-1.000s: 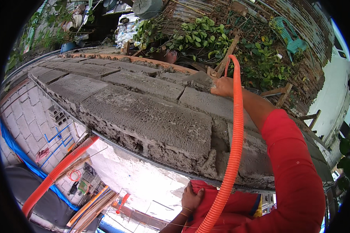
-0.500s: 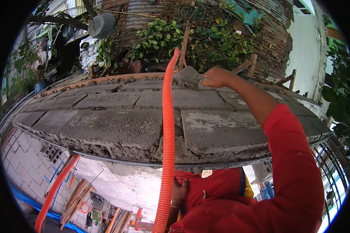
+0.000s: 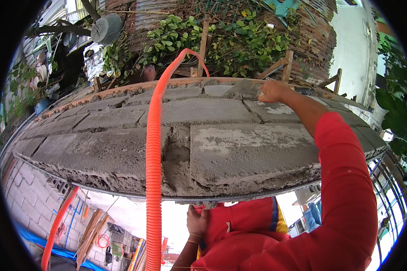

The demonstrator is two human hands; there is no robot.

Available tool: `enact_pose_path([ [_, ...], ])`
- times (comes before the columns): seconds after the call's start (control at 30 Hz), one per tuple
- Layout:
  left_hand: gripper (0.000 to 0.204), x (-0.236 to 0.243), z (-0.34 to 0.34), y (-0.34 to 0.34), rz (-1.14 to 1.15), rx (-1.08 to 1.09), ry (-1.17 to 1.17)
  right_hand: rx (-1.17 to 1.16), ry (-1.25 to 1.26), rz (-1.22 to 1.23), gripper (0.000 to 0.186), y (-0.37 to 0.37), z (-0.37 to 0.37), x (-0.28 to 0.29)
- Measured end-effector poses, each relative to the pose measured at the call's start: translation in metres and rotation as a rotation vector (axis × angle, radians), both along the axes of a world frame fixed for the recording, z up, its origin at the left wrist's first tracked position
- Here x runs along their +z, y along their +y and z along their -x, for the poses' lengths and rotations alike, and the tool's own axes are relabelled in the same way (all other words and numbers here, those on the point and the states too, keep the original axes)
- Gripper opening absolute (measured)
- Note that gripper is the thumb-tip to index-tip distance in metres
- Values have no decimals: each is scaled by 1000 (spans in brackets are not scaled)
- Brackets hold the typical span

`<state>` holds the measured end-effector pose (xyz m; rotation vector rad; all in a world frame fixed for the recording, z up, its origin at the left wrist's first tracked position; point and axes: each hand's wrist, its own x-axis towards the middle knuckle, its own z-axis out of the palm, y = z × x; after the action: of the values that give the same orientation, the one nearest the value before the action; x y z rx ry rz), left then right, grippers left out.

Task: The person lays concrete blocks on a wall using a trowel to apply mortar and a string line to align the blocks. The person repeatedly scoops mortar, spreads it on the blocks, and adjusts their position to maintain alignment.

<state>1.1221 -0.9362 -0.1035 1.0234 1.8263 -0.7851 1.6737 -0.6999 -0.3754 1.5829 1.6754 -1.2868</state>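
My right hand [image 3: 272, 92] is closed at the far side of the block wall [image 3: 253, 151]. It grips a trowel, whose grey, mortar-smeared blade [image 3: 245, 88] lies against the wall's far courses; the handle is hidden in my fist. My left hand [image 3: 196, 225] hangs below the wall's near edge, beside my red shirt. Its fingers are small and dark, so their hold is unclear. Wet mortar [image 3: 178, 156] fills a gap between two blocks in the near course. An orange corrugated tube [image 3: 153, 149] rises in front of the wall and bends over beyond its far edge.
Another orange tube [image 3: 61, 221] stands at lower left, near wooden planks [image 3: 91, 237]. Beyond the wall are leafy plants [image 3: 253, 49], wooden posts [image 3: 288, 66], rusty corrugated sheets and a hanging grey bucket [image 3: 106, 29]. Dark steel bars [image 3: 386, 189] stand at the right.
My right hand and the trowel have moved right along the far courses. The view has shifted, so the orange tube appears further left and the mortar gap shows. More of my left hand is visible.
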Motion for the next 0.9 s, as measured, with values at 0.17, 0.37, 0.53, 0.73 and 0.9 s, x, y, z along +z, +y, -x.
enact_pose_path([
  [0.17, 94, 2, -6, 5, -4, 35, -35, 28, 3, 36, 59, 7, -5, 80],
  [0.37, 96, 7, -9, -1, -28, 52, -63, 31, -55, 108, 63, 13, -3, 192],
  [0.53, 98, 8, -11, -5, -49, 54, -81, 37, -11, 51, 61, 22, -7, 248],
  [0.73, 101, 9, -12, -10, -21, 86, -105, 7, 79, 68, 54, 40, 15, 256],
  [0.9, 97, 2, -3, -21, -15, 150, -188, -52, 250, -7, 50, 82, 111, 198],
])
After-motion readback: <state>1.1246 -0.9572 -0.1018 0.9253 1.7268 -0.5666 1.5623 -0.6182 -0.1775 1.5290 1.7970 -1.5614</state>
